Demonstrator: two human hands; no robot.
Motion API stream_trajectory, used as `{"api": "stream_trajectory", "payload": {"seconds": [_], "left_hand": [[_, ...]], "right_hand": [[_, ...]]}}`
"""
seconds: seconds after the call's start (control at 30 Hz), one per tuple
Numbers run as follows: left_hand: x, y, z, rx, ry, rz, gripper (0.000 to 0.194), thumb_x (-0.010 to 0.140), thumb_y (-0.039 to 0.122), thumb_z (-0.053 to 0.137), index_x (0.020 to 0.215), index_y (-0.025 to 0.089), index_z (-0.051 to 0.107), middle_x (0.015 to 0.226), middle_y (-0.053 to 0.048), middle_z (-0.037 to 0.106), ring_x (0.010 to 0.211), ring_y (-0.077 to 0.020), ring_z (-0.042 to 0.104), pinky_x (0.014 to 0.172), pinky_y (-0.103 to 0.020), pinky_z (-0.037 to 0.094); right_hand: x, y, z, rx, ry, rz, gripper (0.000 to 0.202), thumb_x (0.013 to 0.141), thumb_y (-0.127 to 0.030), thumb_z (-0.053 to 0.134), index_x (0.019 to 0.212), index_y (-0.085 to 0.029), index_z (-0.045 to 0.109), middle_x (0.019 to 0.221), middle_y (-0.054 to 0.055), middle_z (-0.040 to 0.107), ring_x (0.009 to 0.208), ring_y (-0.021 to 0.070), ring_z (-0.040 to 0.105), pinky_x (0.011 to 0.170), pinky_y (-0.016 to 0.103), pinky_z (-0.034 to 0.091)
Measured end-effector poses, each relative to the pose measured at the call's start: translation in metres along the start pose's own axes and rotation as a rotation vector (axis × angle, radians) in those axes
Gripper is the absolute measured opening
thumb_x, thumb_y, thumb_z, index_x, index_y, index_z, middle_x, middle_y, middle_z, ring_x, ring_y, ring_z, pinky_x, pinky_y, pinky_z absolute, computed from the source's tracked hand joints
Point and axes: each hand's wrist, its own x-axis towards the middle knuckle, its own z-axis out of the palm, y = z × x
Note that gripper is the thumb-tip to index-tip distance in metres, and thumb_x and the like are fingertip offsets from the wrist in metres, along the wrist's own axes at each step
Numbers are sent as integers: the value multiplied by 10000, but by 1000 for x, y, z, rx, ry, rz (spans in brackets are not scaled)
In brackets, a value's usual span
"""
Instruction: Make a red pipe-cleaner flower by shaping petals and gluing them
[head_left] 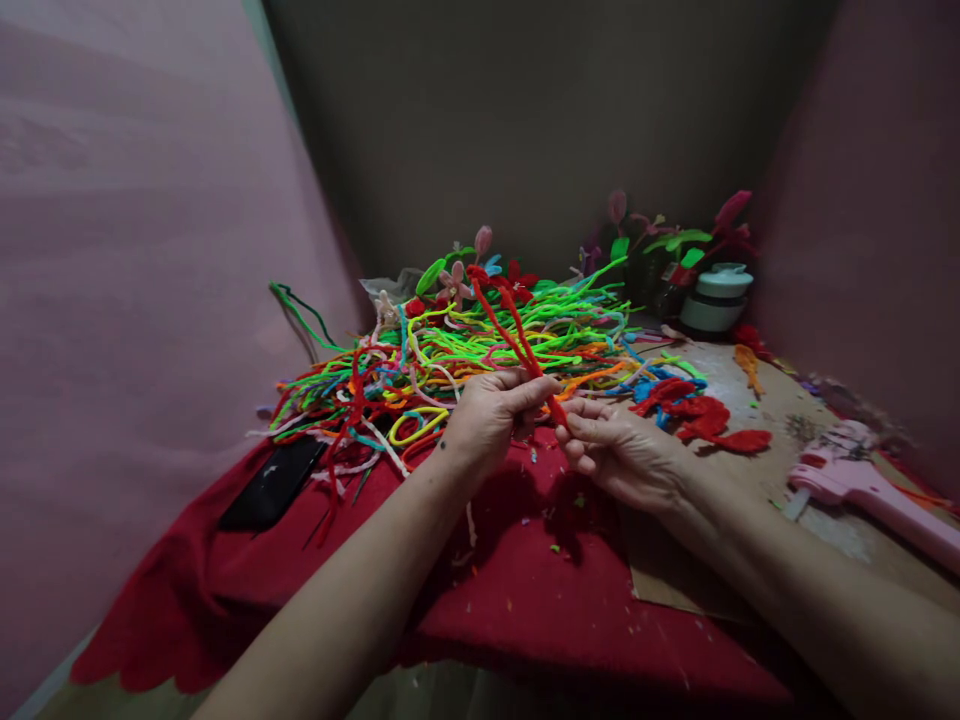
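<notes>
A red fuzzy stem [517, 335], folded into a long narrow loop, rises up and to the left from between my hands. My left hand [499, 405] pinches it near its lower part, thumb on top. Just to the right, the fingertips of my right hand [611, 445] hold its lower end. Behind my hands lies a big heap of fuzzy stems [525, 335] in green, yellow, orange, pink, red and blue. Several red petal shapes [705, 418] rest to the right of my right hand.
A black phone [272, 485] lies at the left on the red cloth [525, 600]. Cardboard [776, 400] at the right bears a pink glue gun [870, 485]. Behind it stand a lidded jar [715, 300] and fuzzy flowers [694, 240]. Walls rise behind and on both sides.
</notes>
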Motion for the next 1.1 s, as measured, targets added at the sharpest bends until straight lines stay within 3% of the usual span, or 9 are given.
{"api": "stream_trajectory", "payload": {"seconds": [0.23,0.4,0.57,0.67,0.83,1.1], "left_hand": [[-3,-3,4,12,44,67,253,634,313,737,609,113,586,464,61,381,402,-20,315,400,-174,220],[-4,-3,6,-4,55,48,247,625,308,741,622,117,584,466,68,374,407,-18,304,411,-180,208],[0,1,4,-66,61,10,246,593,269,761,654,124,573,458,79,369,397,-17,309,407,-168,221],[3,3,1,-118,107,22,257,610,267,750,631,132,533,451,81,364,390,-18,302,393,-167,202],[4,-1,3,-105,76,-9,278,612,266,750,588,133,507,450,80,346,390,-17,279,393,-179,183],[0,-8,8,-77,3,1,258,650,267,724,605,133,508,464,79,340,391,-18,281,396,-186,181]], "right_hand": [[-2,-4,2,-83,51,-27,224,550,-137,795,695,-146,624,566,3,633,434,66,535,380,153,382],[-4,-5,4,-266,-1,-132,179,643,-257,749,738,-133,662,647,34,658,522,107,593,468,218,456],[-5,-5,5,-429,124,-157,184,607,-279,749,635,-139,634,541,6,603,400,95,512,355,217,370],[-5,-6,5,-476,99,-171,181,625,-272,729,574,-141,615,540,2,592,390,79,479,369,221,355],[-4,-5,4,-370,26,-161,146,681,-285,697,668,-142,670,656,32,643,583,120,572,569,256,437],[0,-3,3,-182,81,-30,127,582,-204,749,666,-139,679,575,19,627,576,138,599,613,277,460]]}}
